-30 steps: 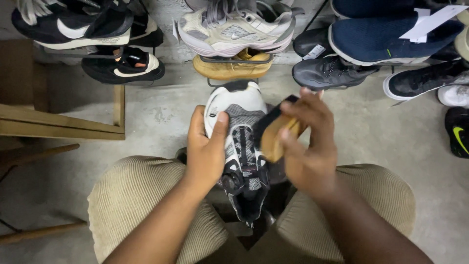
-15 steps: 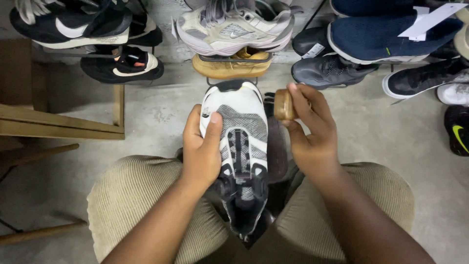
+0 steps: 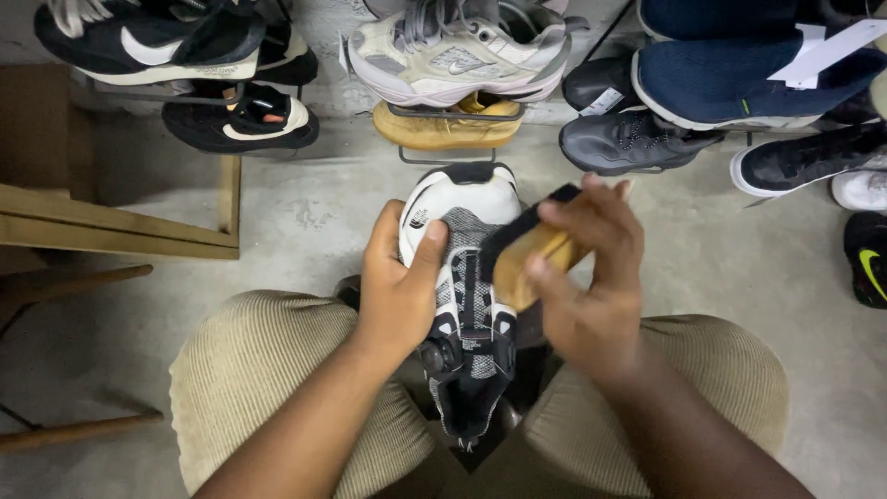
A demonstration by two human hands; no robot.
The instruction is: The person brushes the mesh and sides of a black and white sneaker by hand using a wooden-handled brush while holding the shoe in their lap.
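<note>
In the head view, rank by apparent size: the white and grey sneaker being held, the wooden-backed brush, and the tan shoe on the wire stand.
1. White and grey sneaker, largest, though it is nearest the camera.
2. Tan shoe on the wire stand, partly hidden by the pale sneaker above.
3. Wooden-backed brush in the right hand, smallest; fingers cover part of it.

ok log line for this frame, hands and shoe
left hand: grips sneaker toe | right hand: holds wooden brush on upper | sneaker: between knees
</note>
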